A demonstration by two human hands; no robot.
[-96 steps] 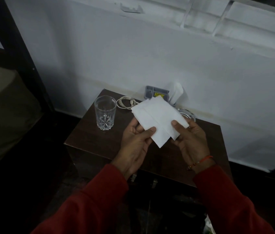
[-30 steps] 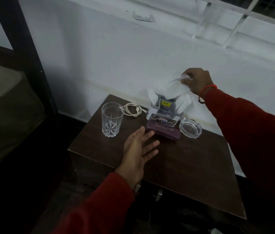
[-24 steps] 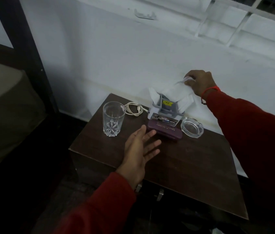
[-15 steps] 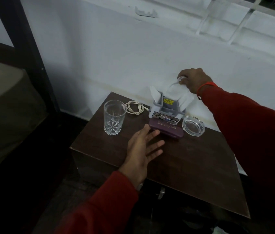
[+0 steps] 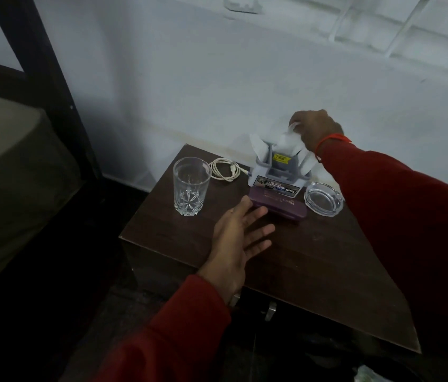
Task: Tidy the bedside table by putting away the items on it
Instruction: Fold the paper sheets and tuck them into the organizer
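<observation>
Counter (image 5: 286, 260): dark wood top, against white wall (image 5: 217, 86).
Glass (image 5: 190, 186): clear, cut base, upright, rear-left of counter.
Cable (image 5: 224, 169): white, coiled, just right of glass, near back edge.
Holder (image 5: 279, 176): grey plastic w/ compartments, stickers on front, at back edge centre; white tissues (image 5: 286, 140) stick up out of it.
Case (image 5: 278, 206): purple, flat, lying touching front of holder.
Ashtray (image 5: 324, 199): clear glass, just right of case & holder.
Right hand (image 5: 315, 129): over holder, fingers pinched on top of tissues; red thread at wrist.
Left hand (image 5: 238, 238): flat, fingers spread, holding nothing, palm down over counter; fingertips near left end of case.
Bed (image 5: 10, 166): far left, apart from counter.
</observation>
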